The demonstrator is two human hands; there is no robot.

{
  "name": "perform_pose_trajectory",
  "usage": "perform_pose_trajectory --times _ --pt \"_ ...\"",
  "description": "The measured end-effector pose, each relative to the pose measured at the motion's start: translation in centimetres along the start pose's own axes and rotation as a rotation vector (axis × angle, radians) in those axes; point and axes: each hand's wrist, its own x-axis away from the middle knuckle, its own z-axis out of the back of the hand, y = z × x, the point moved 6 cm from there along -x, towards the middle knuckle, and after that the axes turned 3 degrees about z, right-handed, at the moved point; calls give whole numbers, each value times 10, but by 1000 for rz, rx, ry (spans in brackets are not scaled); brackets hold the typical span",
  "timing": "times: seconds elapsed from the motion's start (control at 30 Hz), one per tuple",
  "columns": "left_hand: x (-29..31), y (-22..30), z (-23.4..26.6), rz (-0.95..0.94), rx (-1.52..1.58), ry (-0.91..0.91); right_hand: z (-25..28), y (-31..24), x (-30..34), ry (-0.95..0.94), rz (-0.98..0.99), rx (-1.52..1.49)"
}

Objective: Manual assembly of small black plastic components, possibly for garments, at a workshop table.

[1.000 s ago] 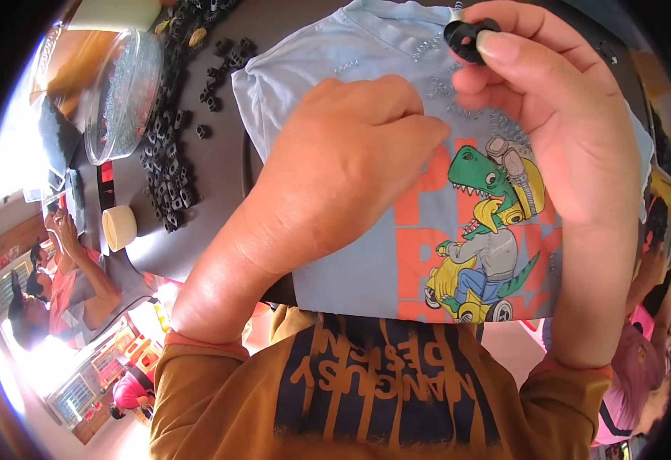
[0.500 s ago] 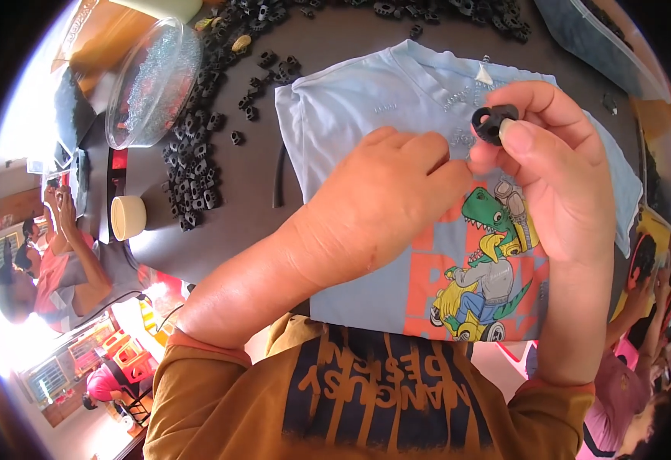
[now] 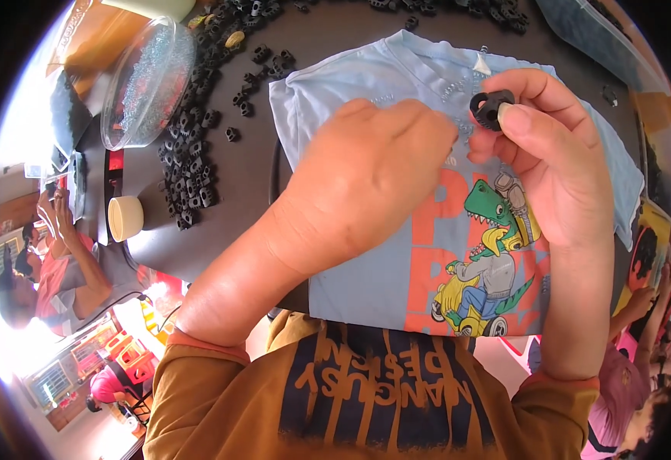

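My right hand [image 3: 562, 165] pinches a small black plastic part with round openings [image 3: 489, 111] between thumb and fingers, raised above a light blue T-shirt [image 3: 351, 295]. My left hand [image 3: 374, 172] hangs over the shirt just left of that part. Its back faces up and the fingers curl under, slightly blurred. Whatever they pinch, if anything, is hidden. Several tiny coil springs [image 3: 453, 92] lie on the shirt beyond the left hand. A small white piece [image 3: 481, 64] rests near the shirt's far edge.
Many loose black parts [image 3: 190, 165] spread over the dark table [image 3: 159, 249]. A clear oval tub [image 3: 108, 115] of small springs stands at the left, near a cream cup [image 3: 125, 218]. At the far right is a clear bin [image 3: 592, 47]. Other people sit at both sides.
My left hand has drawn back a little to the left and away from the black part. My right hand still holds the part, now slightly turned.
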Motion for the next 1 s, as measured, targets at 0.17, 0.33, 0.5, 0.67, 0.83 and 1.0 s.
perform_pose_trajectory --times 0.17,0.33,0.5,0.67,0.83,1.0 --pt "2 -23 9 356 568 50 -2 1 2 -1 -10 -6" --pt "1 -24 17 460 1045 100 -5 0 4 -17 -24 -8" --pt "0 -21 20 447 1115 75 -7 1 5 -50 -23 -1" --pt "0 -20 19 480 1082 9 -11 0 6 -126 -6 31" --pt "-1 -12 26 324 786 26 -14 -1 9 -128 -15 53" --pt "0 -9 22 296 759 14 -14 9 8 -135 -75 -33"
